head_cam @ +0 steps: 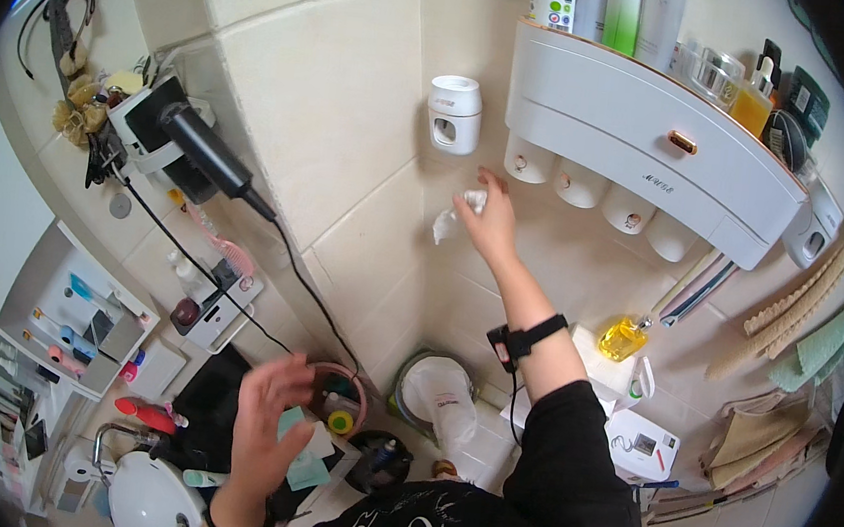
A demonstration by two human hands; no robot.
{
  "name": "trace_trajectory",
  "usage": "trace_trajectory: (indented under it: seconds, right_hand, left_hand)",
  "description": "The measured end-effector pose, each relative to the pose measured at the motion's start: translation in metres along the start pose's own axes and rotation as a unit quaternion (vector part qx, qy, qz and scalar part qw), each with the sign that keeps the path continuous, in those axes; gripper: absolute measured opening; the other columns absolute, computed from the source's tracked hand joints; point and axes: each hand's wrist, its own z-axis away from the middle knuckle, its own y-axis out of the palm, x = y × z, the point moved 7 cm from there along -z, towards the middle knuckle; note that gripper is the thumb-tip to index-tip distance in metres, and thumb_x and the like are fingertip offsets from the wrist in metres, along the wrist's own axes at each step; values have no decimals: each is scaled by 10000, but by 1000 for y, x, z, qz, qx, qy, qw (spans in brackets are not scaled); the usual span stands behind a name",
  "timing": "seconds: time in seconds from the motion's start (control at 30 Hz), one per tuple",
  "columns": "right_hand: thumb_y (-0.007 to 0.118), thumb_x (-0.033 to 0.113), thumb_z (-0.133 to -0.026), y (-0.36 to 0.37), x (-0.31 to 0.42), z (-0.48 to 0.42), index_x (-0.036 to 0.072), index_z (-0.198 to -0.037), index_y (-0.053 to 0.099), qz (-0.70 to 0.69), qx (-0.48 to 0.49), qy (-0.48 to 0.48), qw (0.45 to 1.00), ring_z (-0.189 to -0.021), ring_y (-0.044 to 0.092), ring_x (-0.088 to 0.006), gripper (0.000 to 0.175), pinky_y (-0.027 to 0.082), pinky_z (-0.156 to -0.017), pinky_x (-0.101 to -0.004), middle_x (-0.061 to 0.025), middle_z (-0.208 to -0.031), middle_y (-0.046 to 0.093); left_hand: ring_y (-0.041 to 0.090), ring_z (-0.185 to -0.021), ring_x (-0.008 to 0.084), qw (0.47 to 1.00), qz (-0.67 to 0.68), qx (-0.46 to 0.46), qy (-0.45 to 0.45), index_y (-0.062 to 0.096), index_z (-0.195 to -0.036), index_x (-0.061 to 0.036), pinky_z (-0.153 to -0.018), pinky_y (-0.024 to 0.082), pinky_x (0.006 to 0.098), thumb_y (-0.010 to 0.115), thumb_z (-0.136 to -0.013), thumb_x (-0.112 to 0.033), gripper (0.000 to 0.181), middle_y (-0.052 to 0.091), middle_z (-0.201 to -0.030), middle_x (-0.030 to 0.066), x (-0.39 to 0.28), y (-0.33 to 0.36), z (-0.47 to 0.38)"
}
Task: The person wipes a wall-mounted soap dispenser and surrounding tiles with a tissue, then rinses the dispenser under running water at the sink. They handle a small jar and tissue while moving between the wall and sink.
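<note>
My right hand (490, 213), at the end of the arm with a black strap and small device, holds a crumpled white tissue or cloth (449, 224) between thumb and fingers. It is raised before the tiled wall, just below a white wall-mounted dispenser (454, 114) and left of the hanging white cups (579, 185). My left hand (269, 419), slightly blurred, is lifted with its fingers apart and holds nothing. It hovers near the black countertop, beside light green sheets (306, 472) and a pink basin (360, 390).
A white cabinet (630, 124) with bottles on top juts from the right wall. A black hair dryer (210, 151) hangs at left, its cord trailing down. Below are a lined waste bin (441, 389), a white washbasin (153, 500) and a yellow bottle (622, 340). Towels (801, 319) hang at right.
</note>
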Motion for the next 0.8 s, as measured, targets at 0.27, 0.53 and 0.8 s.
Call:
trace_trajectory:
  seconds: [0.27, 0.53, 0.8]
  right_hand:
    - [709, 7, -644, -44, -51, 68, 57, -1338, 404, 130, 28, -54, 990, -1219, 438, -403, 759, 404, -984, -455, -214, -1385, 361]
    - [671, -53, -618, -82, -63, 60, 104, -1441, 318, 266, 44, -86, 959, -1113, 471, -403, 909, 405, -953, -457, -221, -1383, 355]
    - [599, -126, -564, -74, -61, 54, 40, -1425, 321, 304, 74, -103, 944, -1076, 473, -373, 921, 372, -956, -433, -159, -1419, 351]
  left_hand:
    - [384, -1303, 298, 996, -45, -58, 54, 225, -1416, -50, -1025, 375, 443, 747, -770, -140, 836, 301, -1460, 157, 28, 92, -209]
    - [349, -1311, 342, 973, -92, -161, 138, 136, -1426, 27, -1053, 347, 427, 854, -614, -350, 1148, 287, -1420, 257, 28, 148, -350]
    - [492, -1135, 314, 966, -77, -209, 132, 351, -1271, 29, -938, 421, 415, 842, -600, -279, 886, 487, -1213, 208, 34, 151, -374]
